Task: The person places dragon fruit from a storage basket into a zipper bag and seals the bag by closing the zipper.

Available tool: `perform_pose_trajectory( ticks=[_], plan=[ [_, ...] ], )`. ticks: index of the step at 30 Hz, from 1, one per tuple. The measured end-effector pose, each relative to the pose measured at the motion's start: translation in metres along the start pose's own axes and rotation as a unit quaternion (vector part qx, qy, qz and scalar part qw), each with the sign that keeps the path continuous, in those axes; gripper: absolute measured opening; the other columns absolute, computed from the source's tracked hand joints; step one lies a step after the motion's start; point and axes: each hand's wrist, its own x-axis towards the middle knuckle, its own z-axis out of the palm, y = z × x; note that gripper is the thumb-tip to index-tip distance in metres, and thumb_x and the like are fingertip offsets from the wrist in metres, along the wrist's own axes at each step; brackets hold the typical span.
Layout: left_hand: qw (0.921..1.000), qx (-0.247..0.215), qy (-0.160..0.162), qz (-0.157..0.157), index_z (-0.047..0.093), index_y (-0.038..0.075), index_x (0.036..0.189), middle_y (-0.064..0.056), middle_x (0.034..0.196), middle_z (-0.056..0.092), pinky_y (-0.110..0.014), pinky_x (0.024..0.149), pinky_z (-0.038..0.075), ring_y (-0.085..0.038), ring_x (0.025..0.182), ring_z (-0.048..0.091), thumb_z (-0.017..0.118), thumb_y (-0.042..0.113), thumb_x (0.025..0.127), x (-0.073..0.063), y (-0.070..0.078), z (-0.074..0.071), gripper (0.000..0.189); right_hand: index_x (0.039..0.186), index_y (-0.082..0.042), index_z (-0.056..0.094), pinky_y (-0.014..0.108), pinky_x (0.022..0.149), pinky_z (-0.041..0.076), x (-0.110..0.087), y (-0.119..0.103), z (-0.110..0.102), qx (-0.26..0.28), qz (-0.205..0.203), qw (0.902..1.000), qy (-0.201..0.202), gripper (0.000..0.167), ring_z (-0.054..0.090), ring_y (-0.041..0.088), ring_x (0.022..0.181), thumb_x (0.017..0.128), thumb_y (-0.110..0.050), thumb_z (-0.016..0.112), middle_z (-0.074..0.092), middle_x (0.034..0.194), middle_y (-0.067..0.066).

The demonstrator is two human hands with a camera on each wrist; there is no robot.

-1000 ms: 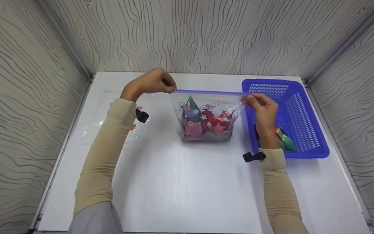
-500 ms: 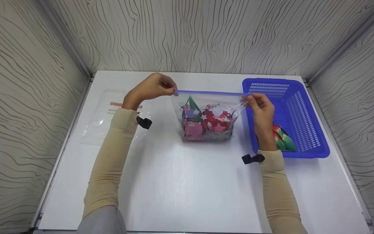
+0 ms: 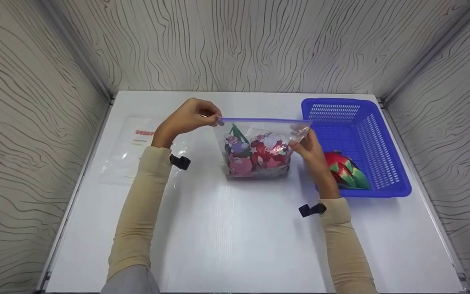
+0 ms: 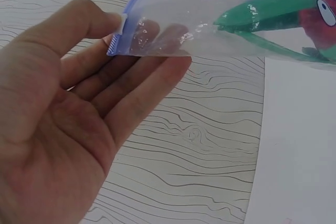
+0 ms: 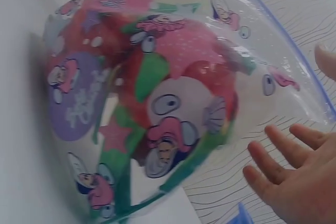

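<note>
A clear zip bag [image 3: 241, 163] printed with pink and purple cartoon figures stands upright on the white table. Red and green contents show through its film. My left hand [image 3: 190, 118] pinches the left end of its purple zip, thumb on the small white slider [image 4: 123, 23]. At the bag's right side is my right hand [image 3: 314, 157]. In the right wrist view the fingers [image 5: 283, 148] of that hand are spread and relaxed, a gap away from the film, and its thumb overlaps the zip edge.
To the right stands a blue perforated basket [image 3: 383, 147] with a red and green, leafy-looking item [image 3: 347, 171] in it. A flat clear bag with red print [image 3: 123, 157] lies at the left, partly behind my left arm. Patterned panels [image 3: 235, 49] wall in the table [image 3: 227, 237].
My right hand has let go of the zip's right corner and moved down and left along the bag's side. My left hand keeps its pinch, slightly lower.
</note>
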Motion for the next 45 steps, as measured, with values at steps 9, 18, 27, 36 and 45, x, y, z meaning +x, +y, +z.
perform_pose_trajectory(
  ticks=[9,18,27,36,45],
  plan=[
    [0.9983,-0.057,0.013,0.005,0.075,-0.001,0.118,-0.017,0.113,0.075,-0.032,0.093,0.063,-0.023,0.098,0.075,0.067,0.015,0.106,-0.006,-0.017,0.001,0.022,0.173,-0.018,0.007,0.063,0.134,0.001,-0.007,0.022,0.014,-0.121,0.064,0.9888,-0.060,0.124,0.007,0.039,0.167,0.083,-0.017,0.092,0.016,0.178,0.016],
    [0.9906,-0.123,0.052,0.029,0.073,0.003,0.124,-0.016,0.121,0.075,-0.034,0.099,0.062,-0.037,0.113,0.074,0.067,0.017,0.106,-0.015,-0.034,0.017,0.024,0.167,-0.008,0.024,0.057,0.133,0.022,-0.012,0.036,0.017,-0.164,0.081,0.9820,-0.048,0.112,0.034,0.043,0.157,0.081,-0.019,0.093,0.040,0.166,0.024],
    [0.9841,-0.152,0.091,-0.002,0.059,0.011,0.146,-0.010,0.146,0.061,-0.044,0.120,0.048,-0.027,0.142,0.056,0.077,0.024,0.098,-0.023,-0.069,0.048,0.052,0.164,-0.005,0.027,0.056,0.133,0.025,-0.012,0.039,0.017,-0.156,0.093,0.9827,-0.034,0.107,0.038,0.042,0.155,0.083,-0.023,0.094,0.042,0.162,0.026],
    [0.9674,-0.202,0.003,-0.153,-0.001,0.021,0.172,-0.016,0.178,0.016,-0.052,0.134,0.021,-0.037,0.166,0.017,0.091,0.036,0.082,-0.029,-0.119,0.117,0.129,0.165,-0.006,0.025,0.056,0.133,0.023,-0.010,0.041,0.018,-0.162,0.094,0.9818,-0.032,0.106,0.035,0.043,0.157,0.084,-0.023,0.092,0.040,0.163,0.027],
    [0.9736,-0.179,0.019,-0.141,-0.007,0.021,0.172,-0.011,0.180,0.012,-0.052,0.136,0.009,-0.030,0.167,0.011,0.094,0.044,0.077,-0.024,-0.129,0.162,0.140,0.169,-0.013,0.016,0.057,0.135,0.014,-0.012,0.050,0.017,-0.131,0.102,0.9848,-0.049,0.109,0.027,0.040,0.161,0.088,-0.024,0.089,0.033,0.170,0.021]
  ],
)
